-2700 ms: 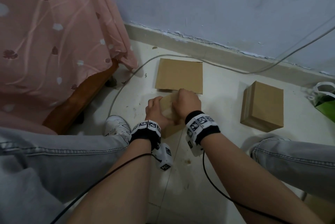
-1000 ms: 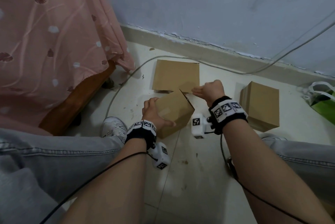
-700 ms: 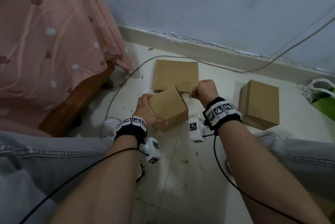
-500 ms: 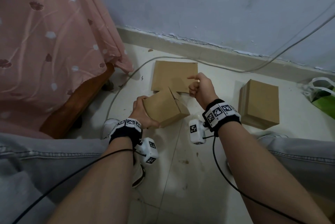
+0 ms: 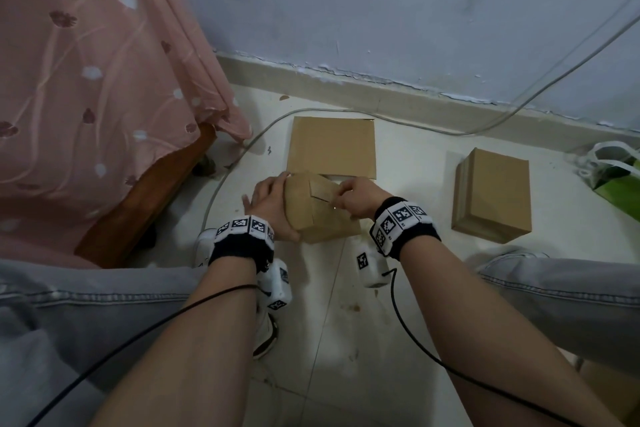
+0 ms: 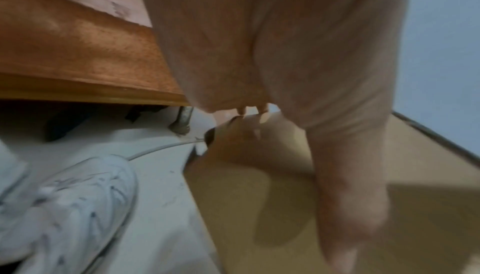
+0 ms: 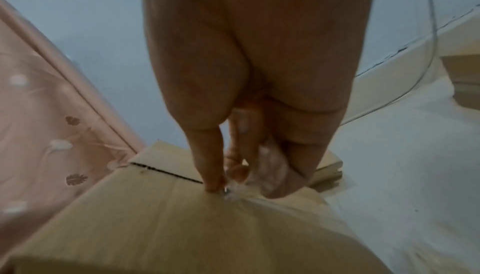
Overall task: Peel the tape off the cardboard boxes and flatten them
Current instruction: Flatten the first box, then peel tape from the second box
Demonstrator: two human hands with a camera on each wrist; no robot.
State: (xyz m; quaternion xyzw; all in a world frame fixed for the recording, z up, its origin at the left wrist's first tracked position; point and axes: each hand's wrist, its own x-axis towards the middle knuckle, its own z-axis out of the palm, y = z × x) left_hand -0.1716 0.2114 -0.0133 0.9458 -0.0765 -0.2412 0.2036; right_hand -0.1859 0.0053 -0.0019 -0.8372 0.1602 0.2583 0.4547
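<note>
Right hand (image 5: pixel 356 197) back on box (image 5: pixel 322 215), now pinching clear tape (image 7: pixel 235 191) at the seam; left hand (image 5: pixel 272 208) cups the side; cardboard light, stiff; tape thin, tears if yanked.

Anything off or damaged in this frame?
Nothing serious. The box held by the left hand has one flap edge lifted at a slit, and the right hand pinches crumpled clear tape at its seam. The wall paint is chipped along the skirting. The other box looks intact.

Bare forearms, black wristbands (image 5: pixel 242 246) with white marker squares, black cables, grey jeans (image 5: pixel 86 305), white sneaker (image 6: pixel 64 206)
</note>
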